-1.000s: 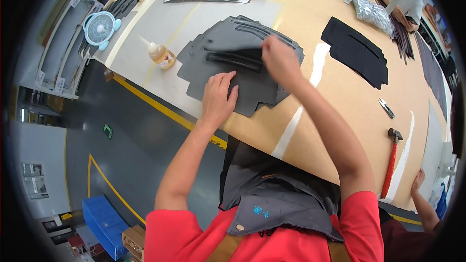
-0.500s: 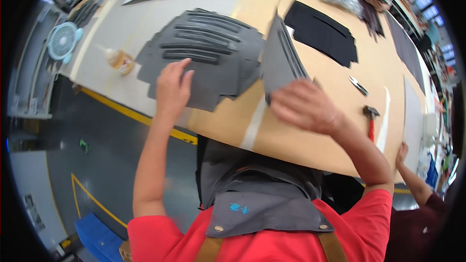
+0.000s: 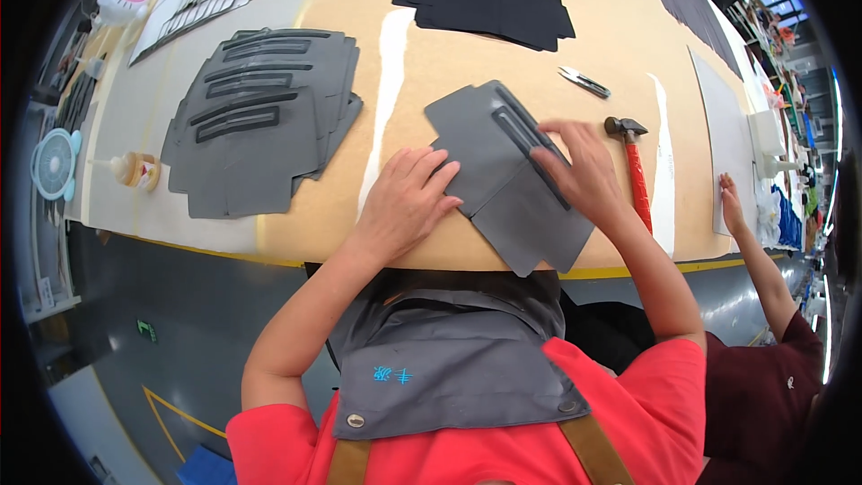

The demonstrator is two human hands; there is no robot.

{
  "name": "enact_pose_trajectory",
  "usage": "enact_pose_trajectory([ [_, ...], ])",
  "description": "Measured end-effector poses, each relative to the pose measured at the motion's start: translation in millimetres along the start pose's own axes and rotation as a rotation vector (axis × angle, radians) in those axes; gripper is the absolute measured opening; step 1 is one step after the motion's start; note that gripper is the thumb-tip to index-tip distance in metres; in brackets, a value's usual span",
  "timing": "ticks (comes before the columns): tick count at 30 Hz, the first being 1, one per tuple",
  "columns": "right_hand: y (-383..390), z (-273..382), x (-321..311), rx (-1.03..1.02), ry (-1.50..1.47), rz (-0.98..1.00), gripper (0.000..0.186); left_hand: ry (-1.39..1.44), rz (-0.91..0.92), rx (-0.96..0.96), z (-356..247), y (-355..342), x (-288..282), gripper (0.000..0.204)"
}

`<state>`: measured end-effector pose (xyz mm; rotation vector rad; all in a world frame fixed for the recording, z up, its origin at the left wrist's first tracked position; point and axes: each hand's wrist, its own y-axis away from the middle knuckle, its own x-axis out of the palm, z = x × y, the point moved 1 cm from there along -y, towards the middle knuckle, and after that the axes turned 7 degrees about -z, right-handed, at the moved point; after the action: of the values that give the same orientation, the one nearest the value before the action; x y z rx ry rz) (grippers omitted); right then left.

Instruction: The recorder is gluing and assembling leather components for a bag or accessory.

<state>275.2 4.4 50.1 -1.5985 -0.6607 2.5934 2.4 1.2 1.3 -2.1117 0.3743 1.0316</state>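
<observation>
A grey panel point(image 3: 512, 189) with a notched outline lies slanted on the table in front of me. A dark raised strip with a narrow frame runs along its right side. My left hand point(image 3: 409, 198) rests on the panel's left edge, fingers spread flat. At the right edge my right hand point(image 3: 582, 171) grips the panel by the strip, thumb on top and index finger bent; its other fingers are partly hidden. To the left sits a stack of similar grey panels point(image 3: 260, 162), with dark strips showing on the overlapping upper ones.
Right of the panel lie a red-handled hammer point(image 3: 637, 175) and thread snips point(image 3: 584, 82). Black panels point(image 3: 485, 0) lie farther back. A glue bottle point(image 3: 137, 171) and a blue fan point(image 3: 55, 164) are at the left. A co-worker's hand point(image 3: 732, 204) touches the table's right side.
The grey panel, upright in my right hand before, now lies on the table. My left hand has moved right from the stack onto it. The view has shifted too.
</observation>
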Motion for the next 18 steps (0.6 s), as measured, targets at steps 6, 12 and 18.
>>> enact_pose_trajectory([
  [6,-4.8,-5.9,21.7,0.284,-0.133,0.198,0.042,-0.054,0.091,-0.121,-27.3,24.7,-23.3,0.041],
  [12,-8.8,4.1,23.5,0.334,-0.207,0.287,0.038,-0.053,0.042,-0.151,-9.3,-13.1,-10.3,0.047],
  [18,-21.1,12.5,41.0,0.353,-0.379,0.257,0.03,-0.136,0.074,-0.085,-0.6,-10.2,3.1,0.053],
])
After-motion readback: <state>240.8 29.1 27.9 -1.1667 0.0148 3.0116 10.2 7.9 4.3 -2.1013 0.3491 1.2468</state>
